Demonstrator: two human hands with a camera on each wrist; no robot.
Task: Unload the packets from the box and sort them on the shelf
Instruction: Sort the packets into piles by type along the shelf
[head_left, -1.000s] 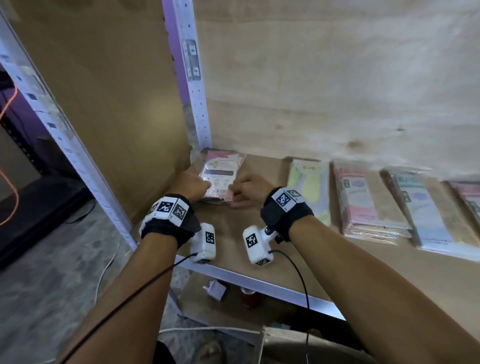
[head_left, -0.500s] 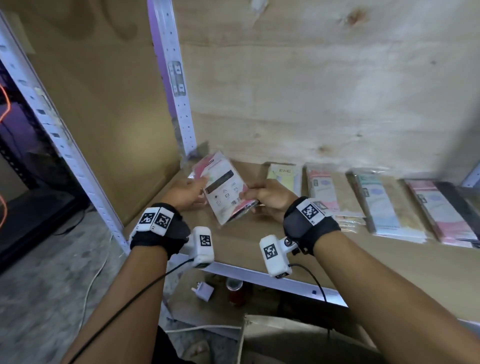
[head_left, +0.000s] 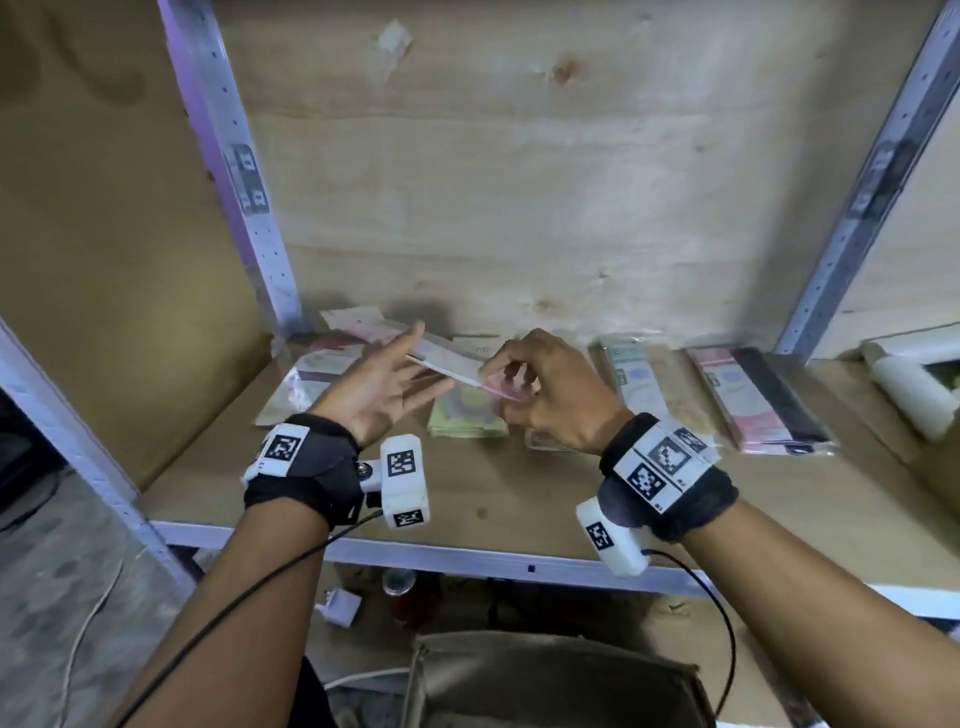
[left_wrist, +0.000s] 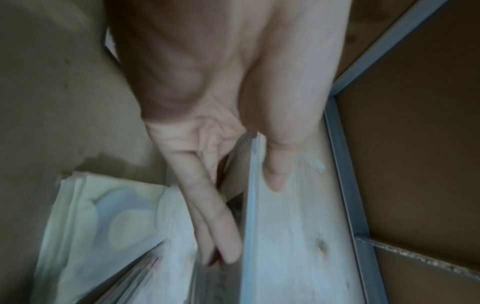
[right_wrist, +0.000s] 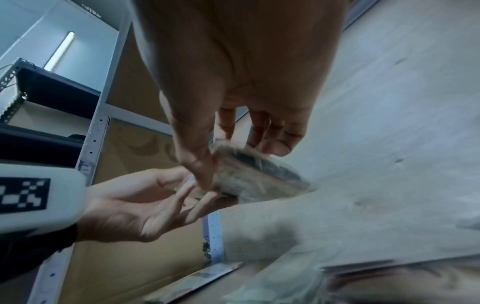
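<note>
A thin stack of packets hangs edge-on above the wooden shelf. My right hand pinches its near end between thumb and fingers; the right wrist view shows that pinch on the packets by the right hand. My left hand lies palm up with straight fingers against the stack's far side, thumb raised. In the left wrist view the packet edge runs between the thumb and the straight fingers. The open cardboard box sits below the shelf.
Sorted piles lie along the shelf back: a pale pile at left, a yellow-green pile, a light blue pile and a pink-black pile. A white object lies far right. Metal uprights frame the bay.
The packets rose from the left pile and turned from face-up to edge-on. My left hand loosened from gripping to flat fingers. The right hand keeps its pinch.
</note>
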